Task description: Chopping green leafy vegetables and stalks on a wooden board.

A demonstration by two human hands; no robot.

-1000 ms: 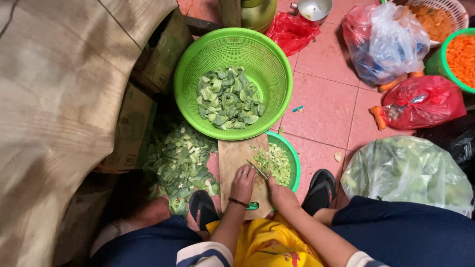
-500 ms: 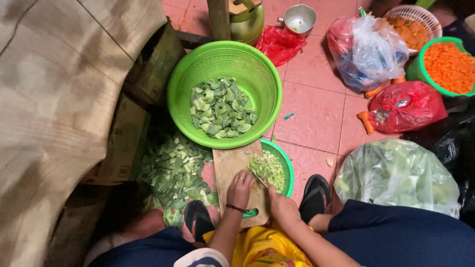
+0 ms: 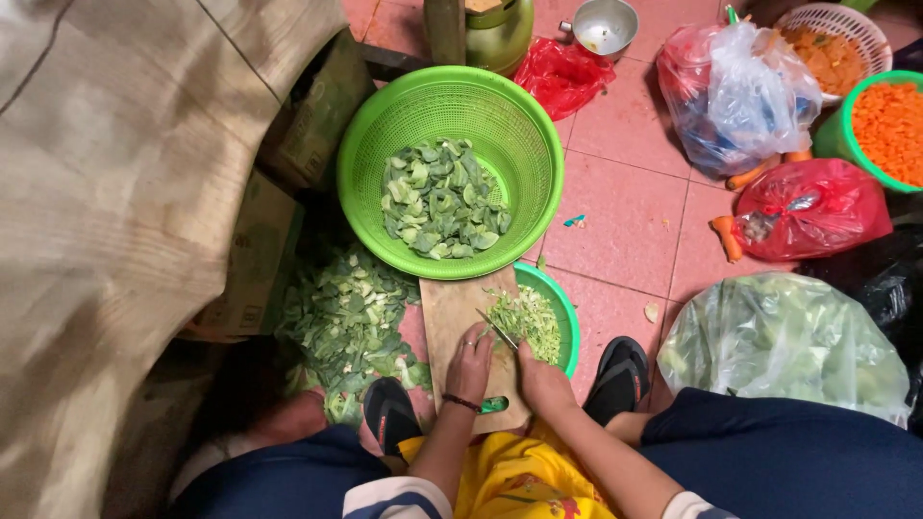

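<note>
My left hand [image 3: 469, 365] presses flat on a wooden cutting board [image 3: 450, 309] that lies on the floor between my feet. My right hand [image 3: 540, 377] grips a knife [image 3: 497, 330] whose blade points up and left toward a pile of shredded green vegetable [image 3: 527, 320]. The shreds spill from the board's right edge into a small green bowl [image 3: 567, 312]. Just beyond the board stands a big green basket [image 3: 519, 125] holding cut green leaf pieces [image 3: 440, 199].
Leaf scraps [image 3: 346, 322] are heaped on the floor left of the board. A cloth-covered mass [image 3: 115, 221] and cardboard boxes [image 3: 260, 259] fill the left. Plastic bags [image 3: 784, 346], red bags [image 3: 812, 210], a carrot tub [image 3: 889, 125], a metal pot [image 3: 603, 26] and a gas cylinder [image 3: 495, 34] stand right and behind.
The view has drifted a little, so the basket and board sit lower in the frame. My hands stay on the board, with the knife working at the shredded greens.
</note>
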